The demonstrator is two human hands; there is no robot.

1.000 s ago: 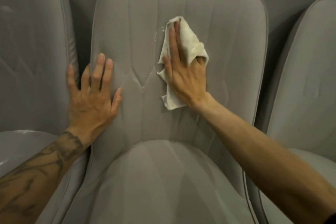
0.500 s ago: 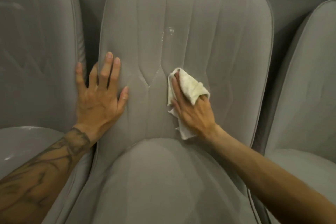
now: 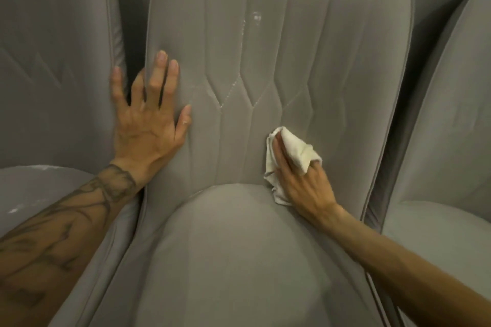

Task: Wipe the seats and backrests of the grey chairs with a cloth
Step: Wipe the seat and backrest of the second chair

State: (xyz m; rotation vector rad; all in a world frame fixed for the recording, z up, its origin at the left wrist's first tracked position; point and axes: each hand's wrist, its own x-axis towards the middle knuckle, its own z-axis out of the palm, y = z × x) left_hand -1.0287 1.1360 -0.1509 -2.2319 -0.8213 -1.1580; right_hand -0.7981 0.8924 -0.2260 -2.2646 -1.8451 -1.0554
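Cloth [image 3: 295, 151]: white, bunched, low on the middle chair's backrest [image 3: 265, 34], right of its centre seam and just above the seat [image 3: 239, 260]. Your right hand [image 3: 303, 186] holds it against the fabric, index finger on top, the other fingers tucked under a fold. Your left hand [image 3: 148, 125] lies flat with fingers spread on the backrest's left edge, well apart from the cloth. Since half a second ago, cloth and right hand have slid down and rightward; the left hand has stayed put. White fleck [image 3: 256, 16] higher up the backrest.
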